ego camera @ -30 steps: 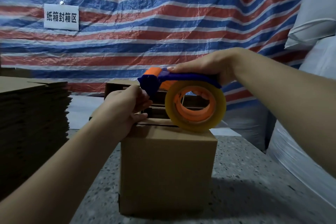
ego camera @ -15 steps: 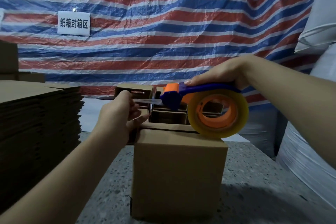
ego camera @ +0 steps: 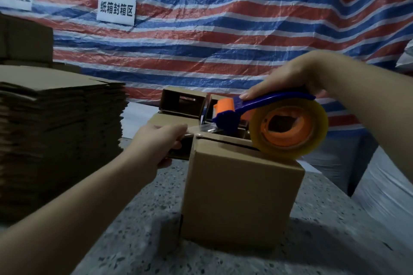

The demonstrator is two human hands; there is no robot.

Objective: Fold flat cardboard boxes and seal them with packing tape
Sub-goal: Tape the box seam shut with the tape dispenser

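1. The cardboard box (ego camera: 241,194) stands upright at the centre of the frame on the speckled tabletop (ego camera: 138,241), its top flaps folded shut.
2. The right hand (ego camera: 288,82) curls round the handle of the tape dispenser (ego camera: 263,114), whose roll rests on the box's top right edge.
3. The left hand (ego camera: 156,143), at the box's upper left corner, pinches the free end of the clear tape (ego camera: 204,128). The strip runs left to right between the two hands, just above the box top.
4. The left hand is the nearer to that corner; the next move likely calls for pressing the tape end down there.
5. Compared with a second ago, the two hands are farther apart and a longer strip is drawn out.
6. A stack of flat boxes (ego camera: 60,136) stands at the left.
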